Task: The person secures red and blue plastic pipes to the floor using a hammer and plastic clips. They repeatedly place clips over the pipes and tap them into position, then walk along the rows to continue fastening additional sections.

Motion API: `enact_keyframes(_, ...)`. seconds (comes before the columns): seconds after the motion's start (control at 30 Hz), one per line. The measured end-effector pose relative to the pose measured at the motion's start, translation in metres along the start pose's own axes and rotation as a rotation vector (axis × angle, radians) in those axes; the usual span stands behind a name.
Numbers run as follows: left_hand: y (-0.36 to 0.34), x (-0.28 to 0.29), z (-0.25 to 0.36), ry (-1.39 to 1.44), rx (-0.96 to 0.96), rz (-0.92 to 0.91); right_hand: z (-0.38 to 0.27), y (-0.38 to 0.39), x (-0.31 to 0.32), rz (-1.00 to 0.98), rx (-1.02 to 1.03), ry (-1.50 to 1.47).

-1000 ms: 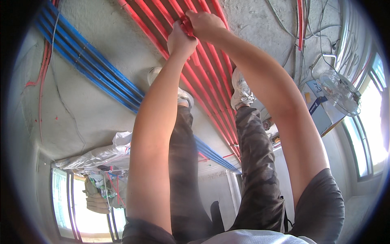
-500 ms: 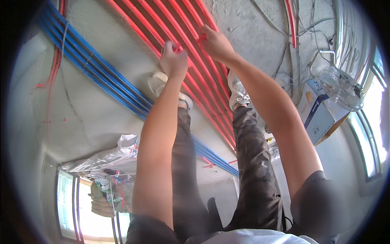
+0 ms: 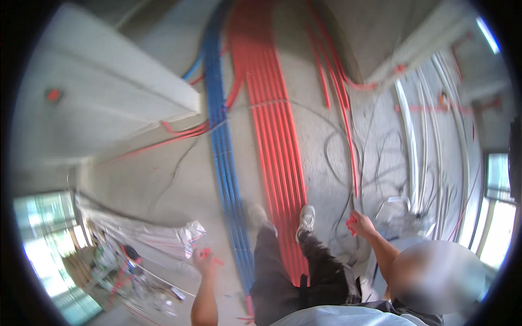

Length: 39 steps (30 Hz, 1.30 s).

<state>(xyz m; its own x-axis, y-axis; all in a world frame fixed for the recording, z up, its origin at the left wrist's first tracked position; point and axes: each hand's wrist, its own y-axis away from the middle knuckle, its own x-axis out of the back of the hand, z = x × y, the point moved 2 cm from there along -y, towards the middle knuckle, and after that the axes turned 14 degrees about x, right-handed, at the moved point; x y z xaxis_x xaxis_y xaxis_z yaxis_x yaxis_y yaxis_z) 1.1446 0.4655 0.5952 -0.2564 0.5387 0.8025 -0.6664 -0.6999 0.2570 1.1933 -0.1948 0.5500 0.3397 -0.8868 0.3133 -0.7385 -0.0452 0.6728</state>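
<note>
My left hand (image 3: 203, 265) is low at the left of my legs, closed around small red plastic pieces (image 3: 206, 252) that stick out past the fingers. Out to the right, my right hand (image 3: 366, 228) also grips small red pieces (image 3: 352, 224); their exact kind is too small to make out. Between my hands a flat row of red pipes (image 3: 277, 146) runs away along the floor, with a row of blue pipes (image 3: 224, 157) to its left. My shoes stand on or beside the red row. Neither hand touches the pipes.
A thin cable (image 3: 333, 157) loops over the floor at the right, near a single red pipe (image 3: 348, 130). Grey conduits (image 3: 409, 146) run at far right. Plastic sheeting (image 3: 147, 233) and a cluttered pile (image 3: 125, 282) lie at left. A wall corner (image 3: 125, 70) juts in at far left.
Both hands have drawn back from above the red pipes and spread apart, left hand to the left, right hand to the right. My view has swung to look further along the pipes.
</note>
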Motion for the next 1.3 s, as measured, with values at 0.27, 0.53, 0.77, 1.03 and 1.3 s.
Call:
enact_keyframes(0.27,0.284,0.192,-0.177,-0.314,0.562,0.276,0.073,0.041,0.105,-0.381,-0.091,0.0)
enact_keyframes(0.53,0.618,0.175,-0.254,0.104,1.144,0.484,-0.153,0.037,-0.097,-0.81,0.11,0.79)
enact_keyframes(0.77,0.904,0.074,-0.272,0.532,1.839,0.894,-0.269,0.174,-0.342,-1.119,0.417,1.226)
enact_keyframes(1.03,1.043,-0.029,-0.186,0.858,2.475,1.13,-0.28,0.334,-0.515,-1.343,0.581,1.576)
enact_keyframes(1.3,0.922,-0.051,-0.142,1.457,2.621,1.16,-0.237,0.422,-0.681,-1.374,0.576,1.793)
